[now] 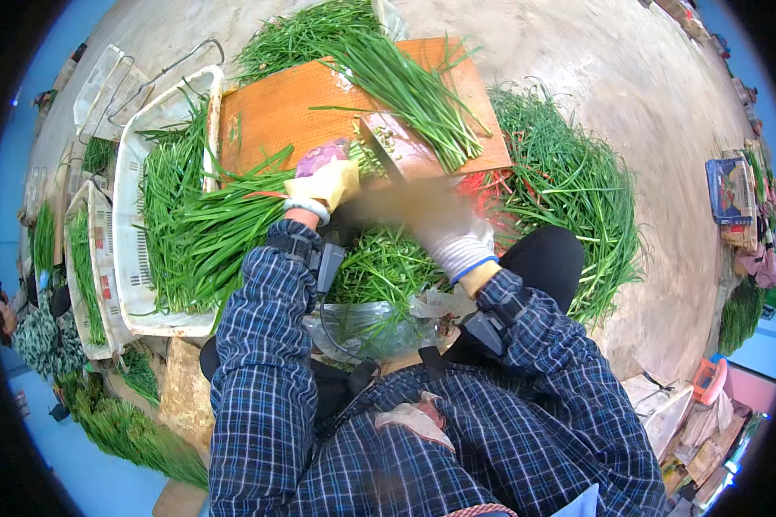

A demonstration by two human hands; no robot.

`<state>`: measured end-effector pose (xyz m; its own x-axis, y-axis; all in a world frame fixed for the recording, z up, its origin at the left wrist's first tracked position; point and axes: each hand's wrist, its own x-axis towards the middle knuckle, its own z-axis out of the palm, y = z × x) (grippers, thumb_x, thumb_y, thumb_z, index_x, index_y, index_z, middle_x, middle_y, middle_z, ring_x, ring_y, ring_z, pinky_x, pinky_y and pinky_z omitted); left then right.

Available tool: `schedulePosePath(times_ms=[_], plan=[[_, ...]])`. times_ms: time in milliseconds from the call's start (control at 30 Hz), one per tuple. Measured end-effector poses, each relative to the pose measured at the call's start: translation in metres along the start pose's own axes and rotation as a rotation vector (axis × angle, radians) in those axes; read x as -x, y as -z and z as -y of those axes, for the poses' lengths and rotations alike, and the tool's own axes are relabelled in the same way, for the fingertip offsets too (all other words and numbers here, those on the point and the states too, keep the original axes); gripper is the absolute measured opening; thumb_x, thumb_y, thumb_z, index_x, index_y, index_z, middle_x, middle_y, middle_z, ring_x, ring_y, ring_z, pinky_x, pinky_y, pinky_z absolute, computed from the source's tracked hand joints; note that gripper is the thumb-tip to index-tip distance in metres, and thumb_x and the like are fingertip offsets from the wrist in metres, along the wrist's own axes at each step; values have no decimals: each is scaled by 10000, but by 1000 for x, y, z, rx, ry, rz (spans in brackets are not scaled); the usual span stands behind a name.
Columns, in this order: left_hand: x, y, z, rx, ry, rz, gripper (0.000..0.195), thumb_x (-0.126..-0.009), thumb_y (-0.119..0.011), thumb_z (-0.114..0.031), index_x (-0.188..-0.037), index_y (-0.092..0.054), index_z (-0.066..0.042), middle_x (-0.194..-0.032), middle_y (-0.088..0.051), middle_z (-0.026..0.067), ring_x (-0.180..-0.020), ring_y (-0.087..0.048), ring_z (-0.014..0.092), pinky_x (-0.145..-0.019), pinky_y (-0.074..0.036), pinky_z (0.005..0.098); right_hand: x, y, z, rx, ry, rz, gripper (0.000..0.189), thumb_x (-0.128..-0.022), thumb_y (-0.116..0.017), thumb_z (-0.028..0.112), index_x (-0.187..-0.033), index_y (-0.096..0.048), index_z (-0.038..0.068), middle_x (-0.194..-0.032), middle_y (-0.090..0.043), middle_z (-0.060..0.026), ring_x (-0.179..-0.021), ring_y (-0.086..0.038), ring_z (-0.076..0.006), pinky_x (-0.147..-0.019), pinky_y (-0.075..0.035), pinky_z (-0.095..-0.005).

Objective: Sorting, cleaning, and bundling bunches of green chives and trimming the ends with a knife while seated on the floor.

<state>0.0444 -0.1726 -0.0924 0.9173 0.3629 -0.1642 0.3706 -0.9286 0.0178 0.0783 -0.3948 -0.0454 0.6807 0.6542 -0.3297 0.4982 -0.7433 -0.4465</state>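
Observation:
In my gloved left hand [326,174], a bunch of garlic chives [239,213] is gripped near its pale cut ends, with leaves trailing left over a crate. A red tie crosses this bunch. My gloved right hand [459,242] holds a cleaver [407,145], its handle end blurred by motion. The broad blade lies over a wooden cutting board [271,97], just right of the bunch's ends, with small cut bits stuck to it. Beyond the blade, another bunch of chives [407,90] rests on the board. Loose chive trimmings [388,265] fill a plastic bag [368,329] below my hands.
A white plastic crate [129,258] of chives stands at left, with a smaller crate [97,271] beyond. Loose chives [569,207] are heaped at right beside red ties [482,194]. More chives [310,32] lie behind the board. A person [45,336] is at the far left.

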Motion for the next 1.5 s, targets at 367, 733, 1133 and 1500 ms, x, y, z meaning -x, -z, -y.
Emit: schedulePosePath(times_ms=[367,733,1133,1500], plan=[[8,59,-2,103,-114,174,630,-759,-667,-370,-1236,-502,7,-1091,-631,240,-1040,-605,375,-897,-484,412,-49,-23,-47,93,68,-10,205,-919,-508,198,-1058,-520,49,-984,-661,-225,-938,-647,-385,-796,-500,-488],[33,36,25,85,-12,135,1035,-676,-773,-383,-1476,-216,-37,-1256,-559,217,-1093,-586,365,-960,-455,394,6,-6,-11,-104,-127,-148,397,-892,-566,291,-1243,-485,125,-1002,-661,-213,-917,-644,-398,-788,-503,-503],[41,60,26,273,47,-142,811,-687,-757,-403,-1367,-455,-80,-903,-665,200,-859,-639,370,-853,-489,420,-67,-41,-29,117,126,-477,336,-863,-594,283,-1184,-605,185,-995,-667,-157,-882,-654,-321,-784,-511,-422],[42,63,39,107,-121,-95,823,-693,-740,-361,-1381,-419,-44,-1057,-636,249,-947,-627,392,-836,-495,418,-61,-51,41,-1652,7,-220,215,-895,-646,122,-1051,-645,-26,-776,-634,-11,-616,-548,-65,-553,-444,-215]])
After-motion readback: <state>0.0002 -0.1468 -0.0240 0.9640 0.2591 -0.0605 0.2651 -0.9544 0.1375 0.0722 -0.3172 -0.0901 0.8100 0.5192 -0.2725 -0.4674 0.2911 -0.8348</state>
